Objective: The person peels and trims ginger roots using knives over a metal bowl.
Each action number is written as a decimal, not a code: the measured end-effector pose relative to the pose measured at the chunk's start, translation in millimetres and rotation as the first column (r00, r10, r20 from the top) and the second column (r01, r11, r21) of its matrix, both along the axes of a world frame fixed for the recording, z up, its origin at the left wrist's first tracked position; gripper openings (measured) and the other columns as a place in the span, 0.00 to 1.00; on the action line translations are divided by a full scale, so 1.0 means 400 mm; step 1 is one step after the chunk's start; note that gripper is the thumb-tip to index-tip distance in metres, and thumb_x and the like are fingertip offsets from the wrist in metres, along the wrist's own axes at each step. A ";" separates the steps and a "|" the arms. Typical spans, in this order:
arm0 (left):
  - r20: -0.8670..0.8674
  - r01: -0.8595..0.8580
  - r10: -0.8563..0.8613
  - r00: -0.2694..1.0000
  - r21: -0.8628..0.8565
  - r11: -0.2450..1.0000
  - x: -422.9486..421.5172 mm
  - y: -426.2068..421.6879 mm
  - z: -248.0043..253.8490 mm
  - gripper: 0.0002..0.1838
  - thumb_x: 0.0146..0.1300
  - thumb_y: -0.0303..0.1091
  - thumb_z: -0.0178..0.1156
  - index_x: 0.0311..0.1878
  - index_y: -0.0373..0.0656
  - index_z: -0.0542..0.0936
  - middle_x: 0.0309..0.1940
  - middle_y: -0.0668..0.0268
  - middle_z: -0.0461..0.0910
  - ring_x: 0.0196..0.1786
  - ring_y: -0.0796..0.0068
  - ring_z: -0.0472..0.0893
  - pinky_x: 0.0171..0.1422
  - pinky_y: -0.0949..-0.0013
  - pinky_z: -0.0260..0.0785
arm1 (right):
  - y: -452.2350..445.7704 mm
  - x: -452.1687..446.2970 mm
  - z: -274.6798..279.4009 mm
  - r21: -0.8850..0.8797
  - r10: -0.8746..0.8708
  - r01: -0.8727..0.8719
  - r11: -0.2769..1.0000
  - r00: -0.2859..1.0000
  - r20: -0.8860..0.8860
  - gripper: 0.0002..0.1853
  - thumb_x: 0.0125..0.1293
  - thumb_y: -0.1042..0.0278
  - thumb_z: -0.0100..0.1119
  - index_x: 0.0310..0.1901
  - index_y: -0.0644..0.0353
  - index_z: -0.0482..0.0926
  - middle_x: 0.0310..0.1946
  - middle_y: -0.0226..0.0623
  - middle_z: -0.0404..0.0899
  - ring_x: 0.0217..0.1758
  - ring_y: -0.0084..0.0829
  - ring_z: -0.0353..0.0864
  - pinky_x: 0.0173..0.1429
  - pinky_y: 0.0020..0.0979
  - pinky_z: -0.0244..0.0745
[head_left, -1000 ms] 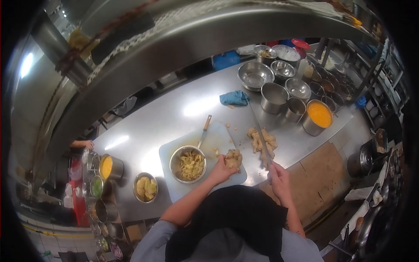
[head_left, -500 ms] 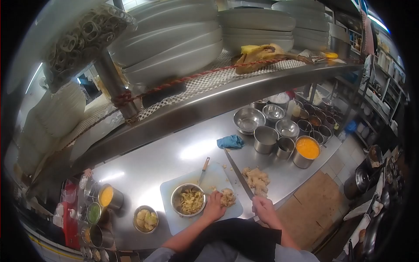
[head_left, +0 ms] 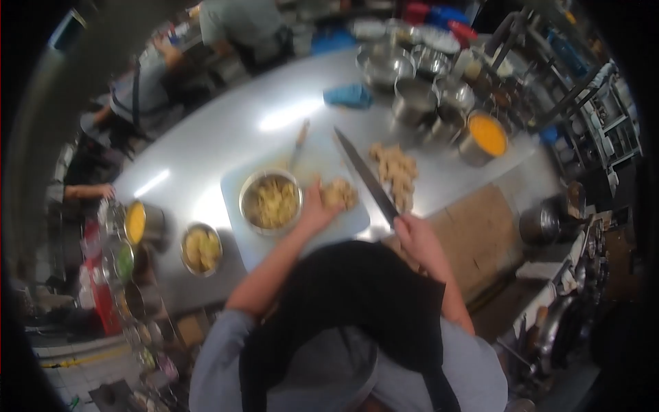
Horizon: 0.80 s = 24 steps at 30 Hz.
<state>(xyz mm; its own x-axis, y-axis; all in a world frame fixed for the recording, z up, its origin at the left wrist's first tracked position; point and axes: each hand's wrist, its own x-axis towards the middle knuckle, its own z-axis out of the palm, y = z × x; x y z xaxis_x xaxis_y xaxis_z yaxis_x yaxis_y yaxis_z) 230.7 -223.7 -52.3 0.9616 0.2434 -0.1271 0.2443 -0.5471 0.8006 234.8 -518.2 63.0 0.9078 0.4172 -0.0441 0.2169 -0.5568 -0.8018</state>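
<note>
My left hand is closed on a knobbly piece of ginger on the right part of the pale cutting board. In my right hand is the handle of a large knife, its blade pointing up and left, between the board and a pile of ginger on the steel table. A metal bowl of peelings sits on the board, left of my left hand. Behind that bowl lies a small knife with a light handle. A bowl of peeled pieces stands left of the board.
A blue cloth lies at the back of the steel table. Empty metal bowls and a pot of orange liquid stand back right. Another orange pot is at the left. Other people are beyond the table.
The view has tilted down, and the shelf with plates is out of sight. The knife blade has swung from over the ginger pile to its left. My left hand still holds ginger.
</note>
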 end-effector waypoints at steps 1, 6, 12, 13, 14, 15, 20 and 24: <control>0.011 0.017 -0.018 1.000 0.080 0.997 -0.003 -0.002 -0.013 0.57 0.55 0.50 0.78 0.79 0.34 0.56 0.70 0.42 0.64 0.73 0.44 0.69 0.78 0.53 0.64 | -0.009 -0.006 -0.006 -0.011 0.000 -0.001 1.000 0.996 -0.090 0.17 0.78 0.60 0.54 0.38 0.68 0.78 0.20 0.42 0.75 0.25 0.33 0.78 0.35 0.39 0.74; 0.000 0.052 -0.052 0.999 0.049 0.997 -0.046 -0.012 0.039 0.57 0.54 0.49 0.79 0.79 0.33 0.56 0.72 0.41 0.60 0.73 0.43 0.68 0.78 0.54 0.64 | -0.042 -0.042 0.025 -0.186 0.077 -0.104 0.977 0.986 -0.147 0.12 0.76 0.65 0.55 0.45 0.67 0.80 0.26 0.50 0.82 0.29 0.47 0.83 0.38 0.41 0.77; -0.008 -0.011 0.011 1.000 0.003 1.000 -0.053 -0.019 0.024 0.52 0.56 0.47 0.79 0.77 0.36 0.63 0.66 0.51 0.65 0.61 0.57 0.76 0.67 0.61 0.74 | -0.083 -0.082 0.022 -0.243 0.140 -0.198 0.950 0.962 -0.235 0.27 0.73 0.69 0.54 0.73 0.48 0.69 0.34 0.59 0.82 0.39 0.60 0.84 0.46 0.50 0.79; -0.016 -0.023 0.023 1.000 -0.025 0.999 -0.052 -0.016 0.019 0.51 0.56 0.48 0.79 0.77 0.37 0.63 0.65 0.52 0.65 0.60 0.58 0.76 0.66 0.61 0.74 | -0.087 -0.085 0.030 -0.259 0.155 -0.219 0.941 0.956 -0.248 0.31 0.73 0.70 0.54 0.77 0.45 0.66 0.33 0.59 0.82 0.38 0.60 0.84 0.46 0.50 0.79; -0.025 -0.036 0.035 0.999 -0.052 0.998 -0.052 -0.016 0.014 0.51 0.56 0.48 0.79 0.77 0.37 0.64 0.64 0.53 0.66 0.58 0.60 0.77 0.66 0.61 0.74 | -0.092 -0.087 0.037 -0.278 0.164 -0.242 0.929 0.947 -0.277 0.33 0.72 0.71 0.54 0.78 0.43 0.64 0.33 0.58 0.82 0.37 0.59 0.84 0.46 0.49 0.78; -0.024 -0.039 0.038 0.999 -0.032 0.999 -0.052 -0.018 0.011 0.51 0.56 0.49 0.79 0.76 0.37 0.64 0.64 0.53 0.66 0.58 0.60 0.77 0.65 0.61 0.74 | -0.095 -0.089 0.044 -0.296 0.173 -0.266 0.917 0.936 -0.307 0.36 0.71 0.73 0.54 0.79 0.41 0.61 0.32 0.57 0.82 0.36 0.57 0.84 0.45 0.48 0.78; 0.022 -0.048 0.048 0.999 0.021 0.999 -0.056 -0.023 0.007 0.50 0.56 0.52 0.79 0.75 0.36 0.66 0.62 0.55 0.68 0.56 0.60 0.77 0.63 0.60 0.75 | -0.095 -0.100 0.065 -0.313 0.193 -0.328 0.892 0.899 -0.393 0.42 0.66 0.78 0.53 0.82 0.39 0.58 0.30 0.54 0.79 0.32 0.53 0.82 0.42 0.47 0.76; 0.013 -0.080 0.080 0.997 -0.022 0.997 -0.064 -0.031 0.033 0.51 0.57 0.53 0.78 0.75 0.33 0.64 0.61 0.52 0.70 0.58 0.59 0.77 0.64 0.59 0.73 | -0.090 -0.105 0.059 -0.313 0.175 -0.291 0.904 0.919 -0.352 0.42 0.65 0.79 0.53 0.81 0.39 0.59 0.30 0.55 0.79 0.32 0.53 0.81 0.42 0.45 0.76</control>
<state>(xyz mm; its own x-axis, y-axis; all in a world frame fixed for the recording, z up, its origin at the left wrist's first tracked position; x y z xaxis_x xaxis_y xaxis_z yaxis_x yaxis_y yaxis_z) 205.2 -236.1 -39.0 0.9408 0.3169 -0.1205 0.2757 -0.5085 0.8157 192.8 -554.3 86.5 0.7014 0.5184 -0.4892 0.1500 -0.7783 -0.6097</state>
